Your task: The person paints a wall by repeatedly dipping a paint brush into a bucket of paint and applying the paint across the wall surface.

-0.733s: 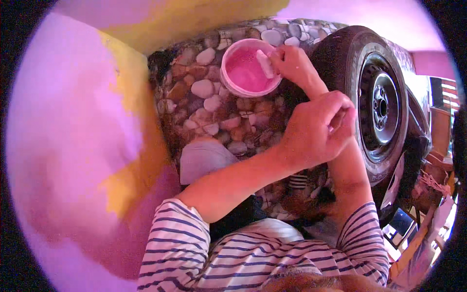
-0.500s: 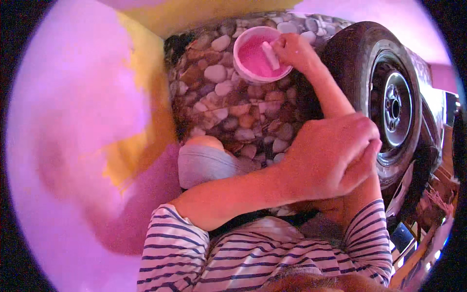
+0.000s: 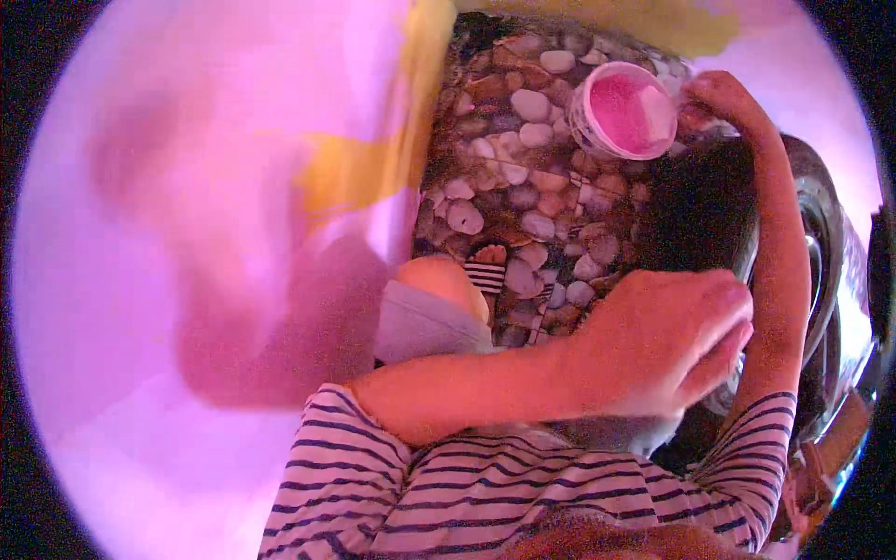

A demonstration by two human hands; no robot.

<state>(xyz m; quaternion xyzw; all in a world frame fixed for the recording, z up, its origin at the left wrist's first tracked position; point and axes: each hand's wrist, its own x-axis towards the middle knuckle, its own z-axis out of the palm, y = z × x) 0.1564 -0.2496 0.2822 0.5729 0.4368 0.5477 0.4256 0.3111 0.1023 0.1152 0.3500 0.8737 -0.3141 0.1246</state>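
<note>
Here, a pebble floor (image 3: pixel 532 205) is seen at centre, with a pink tub (image 3: pixel 623 110) on it. The left hand (image 3: pixel 667 341) is held loosely curled, grasping nothing visible. The right hand (image 3: pixel 714 98) is touching the tub's rim; its grip cannot be told. A tyre (image 3: pixel 821 271) is seen at right.

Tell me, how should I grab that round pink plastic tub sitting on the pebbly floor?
Probably best to grip the round pink plastic tub by its rim on the left side, reaching down from above. It stands upright and open on the pebble-patterned floor, so its rim is exposed there, while the right hand already crowds the right edge.
</note>
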